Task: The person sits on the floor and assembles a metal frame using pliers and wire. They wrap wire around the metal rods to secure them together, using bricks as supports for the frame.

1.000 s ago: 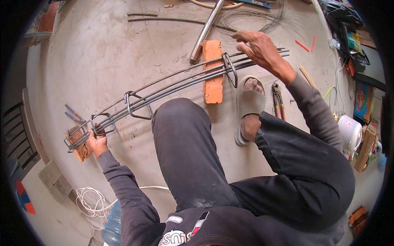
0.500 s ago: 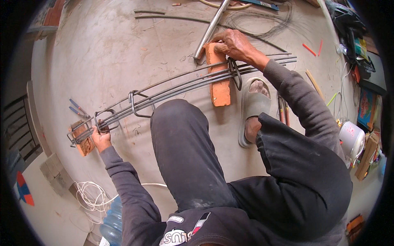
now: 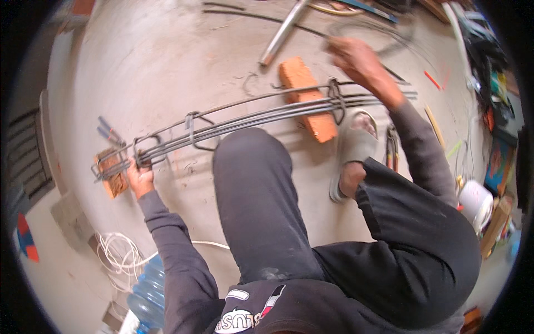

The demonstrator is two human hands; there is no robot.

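A long rebar cage of thin steel bars with several bent stirrups spans the floor in front of my knee. My left hand is closed around its bars near the left end, beside a stirrup. Beneath that end lies a worn brick. An orange brick sits slanted under the right part of the cage, close to a stirrup. My right hand is above the floor beyond the cage, apart from the orange brick; motion smears its fingers.
Pliers lie by the worn brick, and a red-handled tool is beside my sandalled foot. A metal tube, loose rods and coiled wire lie farther off. White cable and a blue water bottle are at lower left.
My right hand has let go of the orange brick and moved off to the right. That brick now lies more slanted under the bars. My left hand keeps its grip; the whole view has shifted slightly.
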